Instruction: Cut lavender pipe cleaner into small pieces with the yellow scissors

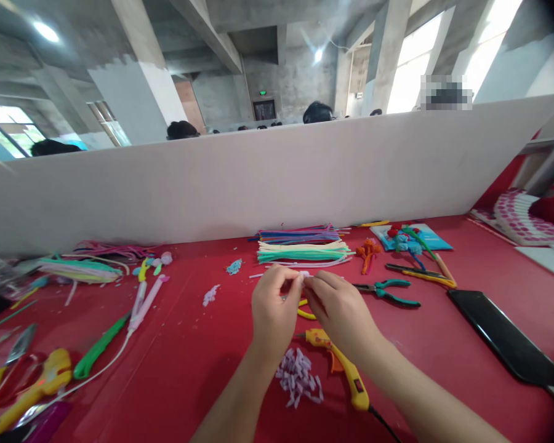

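Note:
My left hand (276,301) and my right hand (339,303) meet above the red table, fingertips pinched together. Between them is a small lilac fuzzy piece (305,274), mostly covered by the fingers; it looks like pipe cleaner. Just below my hands lies a loose pile of short lilac pipe cleaner pieces (298,376). A yellow glue gun (351,372) rests under my right forearm, its nozzle pointing left. Yellow handles (306,311) of some tool show partly behind my hands. Teal-handled pliers (392,291) lie to the right of my right hand.
Bundles of pipe cleaners (302,252) lie before a white partition (240,191). On the right are an orange pipe cleaner figure (368,252), tweezers (420,274) and a black phone-like slab (503,335). Leftward lie a green-handled tool (102,347), another yellow glue gun (50,375) and scissors (18,351).

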The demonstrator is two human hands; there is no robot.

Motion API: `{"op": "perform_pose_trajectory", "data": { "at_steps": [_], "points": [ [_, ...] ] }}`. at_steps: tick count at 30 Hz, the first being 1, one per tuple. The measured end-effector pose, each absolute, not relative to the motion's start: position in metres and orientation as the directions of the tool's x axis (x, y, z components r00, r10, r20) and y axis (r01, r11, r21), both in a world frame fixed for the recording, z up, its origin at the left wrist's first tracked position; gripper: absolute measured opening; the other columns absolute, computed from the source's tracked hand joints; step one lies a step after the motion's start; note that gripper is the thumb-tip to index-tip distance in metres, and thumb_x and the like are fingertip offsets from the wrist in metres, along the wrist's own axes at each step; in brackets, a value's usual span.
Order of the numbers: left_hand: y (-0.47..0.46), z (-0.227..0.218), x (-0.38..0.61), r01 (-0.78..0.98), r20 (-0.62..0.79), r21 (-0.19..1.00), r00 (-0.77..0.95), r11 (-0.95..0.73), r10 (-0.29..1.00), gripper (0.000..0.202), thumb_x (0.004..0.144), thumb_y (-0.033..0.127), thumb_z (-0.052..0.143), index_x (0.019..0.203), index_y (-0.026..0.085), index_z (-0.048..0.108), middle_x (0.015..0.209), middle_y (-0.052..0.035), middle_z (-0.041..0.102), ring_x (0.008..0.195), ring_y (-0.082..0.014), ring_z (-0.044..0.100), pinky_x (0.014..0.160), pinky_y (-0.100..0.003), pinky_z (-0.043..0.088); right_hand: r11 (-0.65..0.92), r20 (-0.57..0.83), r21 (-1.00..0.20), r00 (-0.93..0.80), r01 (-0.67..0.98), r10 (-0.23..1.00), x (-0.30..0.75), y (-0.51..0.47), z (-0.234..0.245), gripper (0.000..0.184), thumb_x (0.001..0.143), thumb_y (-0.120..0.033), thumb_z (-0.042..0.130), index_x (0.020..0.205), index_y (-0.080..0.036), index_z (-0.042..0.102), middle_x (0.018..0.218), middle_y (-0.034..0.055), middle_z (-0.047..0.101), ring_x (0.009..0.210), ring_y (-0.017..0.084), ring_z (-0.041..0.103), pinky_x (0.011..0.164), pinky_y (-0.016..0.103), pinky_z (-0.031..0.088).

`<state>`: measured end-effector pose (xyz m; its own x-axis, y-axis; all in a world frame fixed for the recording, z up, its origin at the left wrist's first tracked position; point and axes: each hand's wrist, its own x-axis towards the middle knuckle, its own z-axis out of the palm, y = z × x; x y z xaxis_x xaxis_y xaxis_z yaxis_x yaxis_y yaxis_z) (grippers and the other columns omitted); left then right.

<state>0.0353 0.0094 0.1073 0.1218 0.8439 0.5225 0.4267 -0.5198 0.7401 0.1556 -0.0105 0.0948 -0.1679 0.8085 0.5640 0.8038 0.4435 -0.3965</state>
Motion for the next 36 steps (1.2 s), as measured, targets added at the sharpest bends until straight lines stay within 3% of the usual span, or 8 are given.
{"op": "perform_pose_trajectory", "data": {
  "at_steps": [6, 11, 15, 19, 23, 29, 33, 36],
  "points": [
    [0.008, 0.112, 0.031, 0.569, 0.49, 0.473, 0.464, -0.672, 0.738, 0.018, 0.08, 0.016, 0.038, 0.072, 0.016, 0.054, 0.073, -0.0055, 0.054, 0.07, -0.0147, 0.047, 0.064, -0.027, 0.036, 0.456, 0.55, -0.104, -0.331, 0.884, 0.767, 0.177, -0.015, 0.109, 0.016, 0.077, -0.015, 0.043, 0.065, -0.015, 0.054, 0.063, 0.0027, 0.049, 0.062, 0.012, 0.042, 0.058, 0.025, 0.027],
    [0.009, 0.121, 0.022, 0.329, 0.247, 0.811, 0.556, -0.483, 0.794, 0.013, 0.074, 0.02, 0.048, 0.068, 0.016, 0.058, 0.066, -0.0022, 0.054, 0.064, -0.0127, 0.047, 0.059, -0.024, 0.036, 0.543, 0.418, -0.491, -0.363, 0.681, 0.833, 0.193, -0.014, 0.121, 0.015, 0.078, -0.022, 0.045, 0.07, -0.017, 0.057, 0.065, 0.0011, 0.052, 0.063, 0.01, 0.045, 0.059, 0.023, 0.032],
    [0.013, 0.121, 0.018, -0.002, 0.11, 0.992, 0.547, -0.13, 0.83, 0.01, 0.07, 0.021, 0.055, 0.07, 0.014, 0.061, 0.063, -0.0018, 0.056, 0.057, -0.0091, 0.045, 0.056, -0.022, 0.036, 0.38, 0.275, -0.863, -0.323, 0.332, 0.906, 0.193, -0.008, 0.12, 0.019, 0.078, -0.031, 0.045, 0.073, -0.016, 0.056, 0.068, 0.0001, 0.053, 0.062, 0.009, 0.045, 0.057, 0.02, 0.036],
    [0.016, 0.114, 0.023, -0.165, 0.05, 0.986, 0.43, 0.024, 0.902, 0.008, 0.067, 0.022, 0.058, 0.069, 0.014, 0.059, 0.061, -0.0008, 0.055, 0.053, -0.0076, 0.044, 0.052, -0.02, 0.035, 0.25, 0.231, -0.965, -0.198, 0.077, 0.953, 0.179, -0.001, 0.106, 0.021, 0.077, -0.034, 0.045, 0.073, -0.015, 0.052, 0.057, -0.0029, 0.046, 0.051, 0.006, 0.039, 0.05, 0.019, 0.033],
    [0.016, 0.106, 0.032, -0.15, 0.154, 0.981, 0.226, -0.122, 0.962, 0.011, 0.069, 0.025, 0.056, 0.069, 0.014, 0.056, 0.065, -0.001, 0.056, 0.06, -0.0099, 0.049, 0.058, -0.022, 0.04, 0.25, 0.249, -0.962, -0.022, 0.112, 0.968, 0.16, 0.0, 0.092, 0.024, 0.079, -0.036, 0.041, 0.069, -0.016, 0.049, 0.053, -0.0035, 0.041, 0.049, 0.007, 0.037, 0.046, 0.019, 0.031],
    [0.013, 0.102, 0.036, 0.298, 0.481, 0.825, 0.076, -0.48, 0.873, 0.012, 0.077, 0.025, 0.045, 0.071, 0.017, 0.053, 0.072, -0.0022, 0.055, 0.068, -0.0127, 0.05, 0.063, -0.024, 0.04, 0.435, 0.525, -0.628, -0.062, 0.645, 0.849, 0.147, -0.006, 0.084, 0.021, 0.082, -0.021, 0.034, 0.074, -0.016, 0.053, 0.065, 0.0021, 0.052, 0.058, 0.01, 0.042, 0.054, 0.021, 0.03],
    [0.015, 0.103, 0.033, 0.613, 0.589, 0.49, 0.291, -0.619, 0.754, 0.017, 0.079, 0.017, 0.039, 0.069, 0.017, 0.052, 0.072, -0.0042, 0.053, 0.072, -0.0148, 0.046, 0.068, -0.028, 0.036, 0.409, 0.554, -0.256, -0.215, 0.876, 0.805, 0.155, -0.008, 0.088, 0.016, 0.078, -0.014, 0.039, 0.071, -0.015, 0.053, 0.063, 0.0027, 0.052, 0.057, 0.012, 0.042, 0.055, 0.024, 0.026],
    [0.014, 0.107, 0.029, 0.641, 0.507, 0.369, 0.468, -0.673, 0.724, 0.02, 0.079, 0.012, 0.036, 0.068, 0.017, 0.052, 0.072, -0.0047, 0.052, 0.071, -0.0154, 0.045, 0.065, -0.028, 0.034, 0.433, 0.513, -0.144, -0.307, 0.89, 0.802, 0.166, -0.011, 0.097, 0.015, 0.076, -0.013, 0.042, 0.065, -0.015, 0.053, 0.061, 0.0022, 0.051, 0.058, 0.012, 0.042, 0.054, 0.025, 0.024]
  ]
}}
